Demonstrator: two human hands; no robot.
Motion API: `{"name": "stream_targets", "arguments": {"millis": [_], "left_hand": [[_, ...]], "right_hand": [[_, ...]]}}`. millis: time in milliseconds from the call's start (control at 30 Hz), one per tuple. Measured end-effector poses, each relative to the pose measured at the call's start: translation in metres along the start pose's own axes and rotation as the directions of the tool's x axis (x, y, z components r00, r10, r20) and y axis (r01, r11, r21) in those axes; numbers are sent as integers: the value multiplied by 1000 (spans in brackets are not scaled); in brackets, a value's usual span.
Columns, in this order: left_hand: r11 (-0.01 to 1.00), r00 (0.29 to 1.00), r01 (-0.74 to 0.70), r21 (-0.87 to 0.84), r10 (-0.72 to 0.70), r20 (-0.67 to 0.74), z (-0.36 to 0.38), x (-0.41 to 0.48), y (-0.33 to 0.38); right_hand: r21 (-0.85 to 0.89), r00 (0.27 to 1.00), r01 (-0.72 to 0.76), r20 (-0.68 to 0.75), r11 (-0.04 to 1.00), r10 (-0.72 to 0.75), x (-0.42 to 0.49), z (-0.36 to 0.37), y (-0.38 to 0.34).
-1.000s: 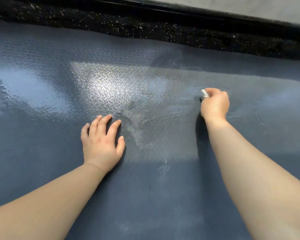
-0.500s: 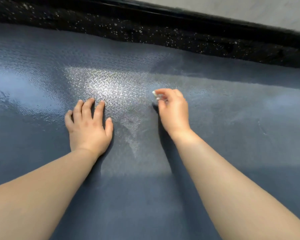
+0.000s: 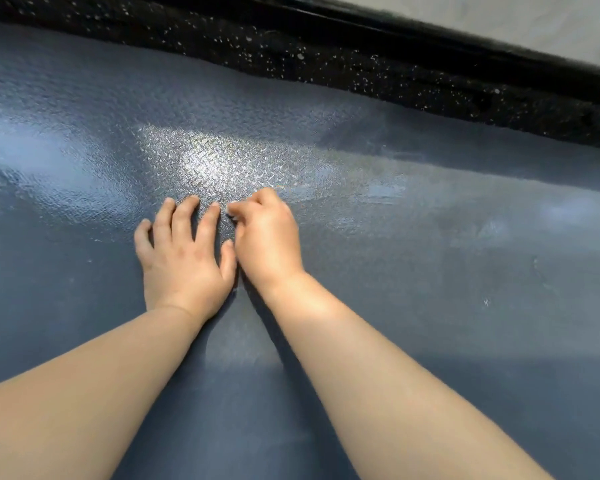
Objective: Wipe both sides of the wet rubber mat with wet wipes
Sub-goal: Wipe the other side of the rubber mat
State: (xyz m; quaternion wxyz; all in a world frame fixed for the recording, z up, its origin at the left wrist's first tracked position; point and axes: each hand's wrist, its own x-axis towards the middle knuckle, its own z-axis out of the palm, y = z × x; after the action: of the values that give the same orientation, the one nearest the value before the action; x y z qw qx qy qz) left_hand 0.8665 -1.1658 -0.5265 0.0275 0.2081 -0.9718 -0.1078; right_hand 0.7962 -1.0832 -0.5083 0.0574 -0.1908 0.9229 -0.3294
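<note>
Gripping wipe (image 3: 231, 207), right hand (image 3: 267, 237), left hand (image 3: 184, 258) flat

Your left hand (image 3: 184, 261) lies flat, fingers spread; your right hand (image 3: 269, 237), just beside it, pinches a wipe (image 3: 232, 207).

A person's bare left forearm (image 3: 84, 386) and bare right forearm (image 3: 378, 368), uncovered to the frame's edge; the left hand (image 3: 184, 258) and right hand (image 3: 267, 240) bare too, fingernails short.

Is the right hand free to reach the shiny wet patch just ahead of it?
Probably yes: the right hand, pinching a white wet wipe, sits at the near edge of the shiny wet patch on the dark blue rubber mat; the left hand lies flat beside it, not ahead.
</note>
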Motion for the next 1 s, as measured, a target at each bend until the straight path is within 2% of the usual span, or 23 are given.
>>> {"name": "stream_targets", "arguments": {"millis": [67,133,200,267,300,367,433,500,600,700,767,867,933,1000], "left_hand": [[1000,1000,-3,1,3,2,0,0,0],[1000,1000,3,0,-3,2,0,0,-1],[1000,1000,11,-2,-11,9,0,1,-1],[1000,1000,4,8,-4,12,-1,1,-1],[1000,1000,0,13,0,10,-1,1,-1],[1000,1000,-3,18,3,6,-1,1,-1],[1000,1000,-4,19,4,8,-1,1,0],[1000,1000,1,15,-1,12,-2,1,1],[1000,1000,3,15,-3,12,-1,1,1],[1000,1000,-1,15,1,6,-1,1,0],[1000,1000,2,15,-2,5,-1,1,0],[1000,1000,4,13,-4,3,-1,1,0],[1000,1000,3,12,-3,-2,-1,1,0],[1000,1000,3,12,-3,-6,-1,1,0]], "right_hand": [[99,999,2,-50,995,3,8,-12,7],[158,968,-97,-214,983,130,28,-43,33],[188,883,-282,-334,941,331,49,-79,72],[212,763,-457,-406,864,503,64,-109,111],[223,713,-517,-421,826,560,69,-119,126],[219,675,-577,-414,787,610,76,-122,138],[206,688,-577,-398,790,607,80,-105,126],[157,792,-487,-335,859,510,78,-77,96],[60,957,-218,-181,974,225,54,-27,45],[72,999,-10,-44,997,13,31,-8,17],[95,997,19,-79,995,-12,40,-27,29],[37,950,-192,-245,981,195,75,-75,80],[80,843,-396,-363,915,396,96,-106,114],[126,736,-543,-405,830,543,110,-121,136]]}}
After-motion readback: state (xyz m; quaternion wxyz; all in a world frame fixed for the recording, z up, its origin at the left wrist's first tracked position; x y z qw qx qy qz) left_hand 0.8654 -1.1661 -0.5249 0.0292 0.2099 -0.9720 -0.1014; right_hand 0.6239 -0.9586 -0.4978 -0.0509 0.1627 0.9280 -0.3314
